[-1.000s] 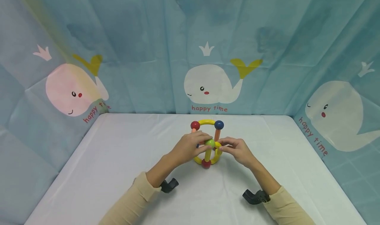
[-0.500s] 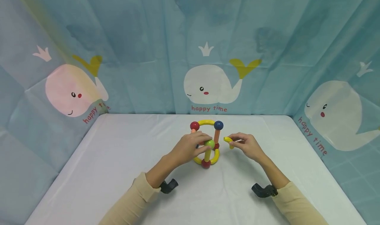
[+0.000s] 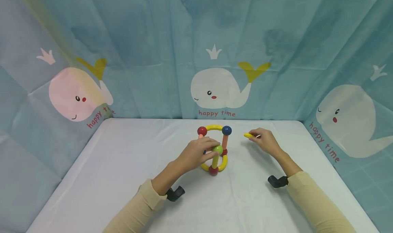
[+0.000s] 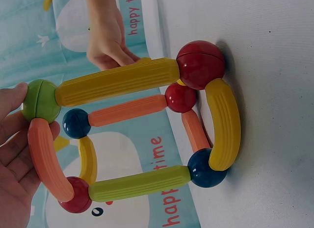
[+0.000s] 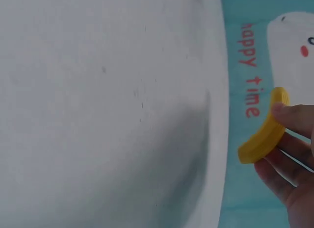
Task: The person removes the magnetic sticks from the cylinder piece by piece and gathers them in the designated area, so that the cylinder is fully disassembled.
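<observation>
An upright frame of magnetic rods and balls stands on the white table (image 3: 122,178). My left hand (image 3: 193,154) pinches the green ball (image 3: 218,149) at its near top corner. Below that ball runs a straight yellow rod (image 4: 117,82) down to a red ball (image 4: 200,65); a curved orange rod (image 4: 48,159) joins the green ball to another red ball (image 4: 75,194). Off to the right of the frame, my right hand (image 3: 266,142) holds a curved yellow rod (image 5: 265,132) between thumb and fingers, raised above the table. The rod touches nothing else.
At the frame's far top, a blue ball (image 3: 227,130) and a red ball (image 3: 201,131) are joined by a curved yellow rod (image 3: 214,127). A blue whale-print curtain (image 3: 153,89) stands behind the table. Black wrist mounts (image 3: 277,181) sit under both forearms.
My right hand has drawn the curved yellow rod away from the green ball, off to the right and farther back. The left hand has stayed on the green ball.
</observation>
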A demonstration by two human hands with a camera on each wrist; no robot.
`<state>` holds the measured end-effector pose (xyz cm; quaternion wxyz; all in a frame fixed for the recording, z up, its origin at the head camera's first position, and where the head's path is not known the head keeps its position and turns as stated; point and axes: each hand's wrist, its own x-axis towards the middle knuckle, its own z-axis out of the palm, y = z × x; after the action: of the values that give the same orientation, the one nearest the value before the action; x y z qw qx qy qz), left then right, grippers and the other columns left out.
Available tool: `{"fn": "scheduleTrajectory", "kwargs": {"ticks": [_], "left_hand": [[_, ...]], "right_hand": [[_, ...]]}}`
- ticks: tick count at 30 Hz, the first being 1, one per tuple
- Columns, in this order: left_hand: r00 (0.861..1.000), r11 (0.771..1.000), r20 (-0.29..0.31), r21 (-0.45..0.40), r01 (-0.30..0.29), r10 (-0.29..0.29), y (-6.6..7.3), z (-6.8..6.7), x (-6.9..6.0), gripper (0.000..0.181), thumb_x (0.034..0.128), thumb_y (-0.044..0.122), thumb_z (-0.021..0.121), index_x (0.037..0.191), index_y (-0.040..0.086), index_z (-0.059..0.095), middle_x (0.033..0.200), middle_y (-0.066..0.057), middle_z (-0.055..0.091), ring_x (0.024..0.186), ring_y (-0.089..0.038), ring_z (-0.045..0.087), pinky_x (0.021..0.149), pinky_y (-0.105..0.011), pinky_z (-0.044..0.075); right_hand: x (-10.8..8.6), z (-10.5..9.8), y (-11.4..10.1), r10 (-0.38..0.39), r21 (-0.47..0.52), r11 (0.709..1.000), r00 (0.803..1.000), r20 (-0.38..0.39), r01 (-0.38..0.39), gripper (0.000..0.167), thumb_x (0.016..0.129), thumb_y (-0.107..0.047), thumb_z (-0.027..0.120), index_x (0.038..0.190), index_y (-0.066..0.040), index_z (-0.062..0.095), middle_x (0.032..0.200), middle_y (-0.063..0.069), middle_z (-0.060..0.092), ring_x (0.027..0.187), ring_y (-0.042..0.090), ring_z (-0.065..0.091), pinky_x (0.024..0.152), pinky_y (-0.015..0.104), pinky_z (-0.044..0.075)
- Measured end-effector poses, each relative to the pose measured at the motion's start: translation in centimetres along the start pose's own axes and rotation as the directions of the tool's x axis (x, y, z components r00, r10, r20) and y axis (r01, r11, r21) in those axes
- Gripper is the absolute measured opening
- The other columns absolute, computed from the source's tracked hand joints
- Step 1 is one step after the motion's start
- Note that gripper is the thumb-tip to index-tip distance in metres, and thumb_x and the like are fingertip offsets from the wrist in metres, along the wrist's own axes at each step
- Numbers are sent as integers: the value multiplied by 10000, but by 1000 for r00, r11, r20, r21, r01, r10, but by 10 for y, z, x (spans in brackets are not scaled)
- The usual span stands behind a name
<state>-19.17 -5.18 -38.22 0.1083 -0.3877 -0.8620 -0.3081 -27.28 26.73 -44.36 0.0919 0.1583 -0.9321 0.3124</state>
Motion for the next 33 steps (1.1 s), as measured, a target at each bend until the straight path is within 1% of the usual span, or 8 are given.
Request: {"fn": "scheduleTrajectory", "kwargs": {"ticks": [6,12,15,18,20,23,29,33], "left_hand": [[1000,1000,-3,5,-5,5,0,1,-1,266,883,196,723,1124,86,708,1066,-20,722,880,-112,665,782,-160,540],[1000,1000,-2,2,3,-3,0,1,-2,267,881,194,724,1126,89,708,1069,-19,722,881,-112,667,784,-175,548],[1000,1000,12,-10,24,-24,0,2,-1,285,883,204,722,1145,93,704,1090,-17,722,937,-124,677,815,-199,556],[999,999,20,-17,33,-33,1,2,-1,308,884,212,722,1167,92,699,1109,-15,721,994,-136,678,837,-213,558],[999,999,18,-17,31,-31,1,2,-1,316,883,211,723,1173,90,698,1110,-16,722,1009,-140,677,837,-215,558],[1000,1000,5,-4,10,-10,1,2,-1,309,880,205,727,1165,89,700,1099,-16,726,987,-132,677,818,-195,553],[1000,1000,-5,19,5,-5,2,1,-1,291,867,198,740,1138,97,708,1072,-12,727,948,-125,673,802,-182,549],[1000,1000,-6,25,9,-9,2,0,-1,294,866,195,741,1140,94,707,1073,-15,725,946,-128,673,803,-178,548]], "right_hand": [[18,3,13,-37,-96,995,999,0,37,239,840,-28,724,1055,75,701,1001,218,695,908,344,656,803,476,557],[33,8,22,-36,-193,980,999,21,40,228,835,-36,720,1043,57,713,975,208,695,877,336,647,803,481,532],[39,10,27,-27,-248,968,999,30,33,211,832,-36,724,1024,51,719,970,212,695,882,348,641,815,487,520],[44,10,31,12,-286,958,999,53,4,202,842,-45,718,1022,47,719,987,216,694,919,362,635,852,498,509],[47,11,33,34,-299,954,997,70,-11,196,853,-51,708,1023,46,719,992,218,692,932,369,632,868,505,504],[52,12,35,55,-324,946,994,90,-23,199,862,-60,703,1033,41,719,995,214,691,939,370,630,876,501,503],[57,16,35,59,-367,930,992,113,-14,211,865,-47,694,1056,41,711,1031,214,687,983,373,625,901,501,501],[58,19,31,58,-368,930,992,112,-13,203,859,-26,693,1045,56,709,1015,218,681,973,373,617,888,497,506]]}}
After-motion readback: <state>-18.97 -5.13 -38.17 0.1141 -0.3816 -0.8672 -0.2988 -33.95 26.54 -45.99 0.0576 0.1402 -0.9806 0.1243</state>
